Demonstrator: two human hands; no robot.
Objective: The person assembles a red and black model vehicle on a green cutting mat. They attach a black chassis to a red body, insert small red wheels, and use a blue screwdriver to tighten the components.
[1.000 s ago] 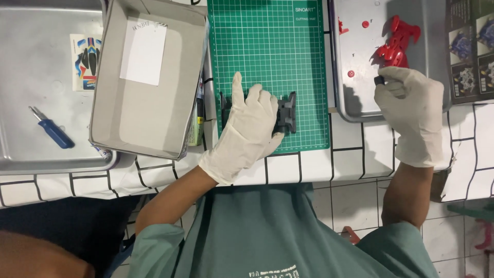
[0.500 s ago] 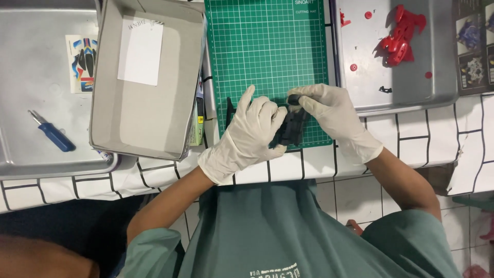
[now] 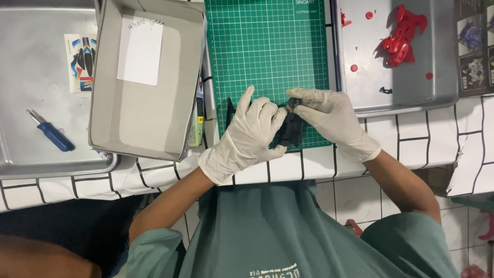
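Note:
Both my hands wear white gloves and meet over the near edge of a green cutting mat. My left hand grips a black plastic model part from the left. My right hand pinches the top of the same black part with its fingertips. A thin black piece stands on the mat just left of my left hand. Much of the black part is hidden by my fingers.
A metal tray at the right holds a red model body, small red bits and a tiny black piece. A grey cardboard box sits left of the mat. Another metal tray holds a blue screwdriver and a sticker sheet.
My right hand came from the right tray to the mat and now pinches the black part that my left hand holds. The part is lifted slightly off the mat.

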